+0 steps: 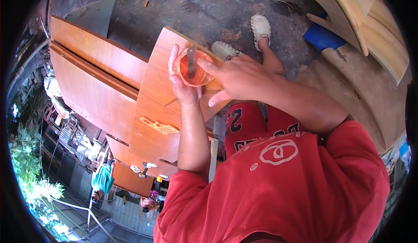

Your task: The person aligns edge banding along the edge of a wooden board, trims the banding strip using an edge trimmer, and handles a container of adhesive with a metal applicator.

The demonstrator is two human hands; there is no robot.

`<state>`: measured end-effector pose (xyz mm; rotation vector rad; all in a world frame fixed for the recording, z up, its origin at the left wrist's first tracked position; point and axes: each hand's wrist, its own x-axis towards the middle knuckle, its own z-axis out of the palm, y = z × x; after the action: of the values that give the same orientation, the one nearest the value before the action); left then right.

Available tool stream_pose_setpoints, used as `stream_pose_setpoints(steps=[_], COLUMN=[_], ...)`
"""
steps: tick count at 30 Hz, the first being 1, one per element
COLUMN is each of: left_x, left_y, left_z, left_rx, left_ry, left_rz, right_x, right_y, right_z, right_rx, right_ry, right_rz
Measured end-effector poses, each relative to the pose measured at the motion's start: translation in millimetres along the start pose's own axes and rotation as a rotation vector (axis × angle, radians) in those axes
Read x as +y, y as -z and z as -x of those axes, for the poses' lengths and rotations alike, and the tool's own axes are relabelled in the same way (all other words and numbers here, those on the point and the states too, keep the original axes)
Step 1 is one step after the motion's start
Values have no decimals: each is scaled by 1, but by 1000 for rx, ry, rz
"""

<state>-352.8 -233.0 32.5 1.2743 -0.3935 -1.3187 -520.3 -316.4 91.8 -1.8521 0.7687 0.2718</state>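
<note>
My left hand [185,84] is wrapped around a small clear plastic cup [196,71] holding an orange-brown paste. A thin grey metal scraper blade [191,60] stands upright in the cup. My right hand [241,79] reaches in from the right, its fingertips at the cup's rim and pinching the scraper. Both hands hover over a curved reddish-brown wooden panel [154,108].
More reddish-brown panels [96,73] lie stacked to the left. Pale curved wooden pieces [352,12] and a blue object [322,36] sit at the top right. My feet in pale woven shoes [260,25] stand on a stained concrete floor [196,5].
</note>
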Motion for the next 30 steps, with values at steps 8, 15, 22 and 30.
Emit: stream_pose_setpoints(steps=[8,15,22,30], left_x=[1,5,10,9], left_y=[1,11,6,0], left_z=[4,0,-1,-2], left_rx=[-2,67,87,26], left_ry=[-40,-65,-40,9], left_rz=[-68,-43,-56,-76], right_x=[-1,6,28,31], right_y=[-4,10,7,10], right_z=[-8,13,19,11], right_rx=[-56,3,158,197], right_ry=[11,75,100,100], right_rz=[-80,-298,-243,-238])
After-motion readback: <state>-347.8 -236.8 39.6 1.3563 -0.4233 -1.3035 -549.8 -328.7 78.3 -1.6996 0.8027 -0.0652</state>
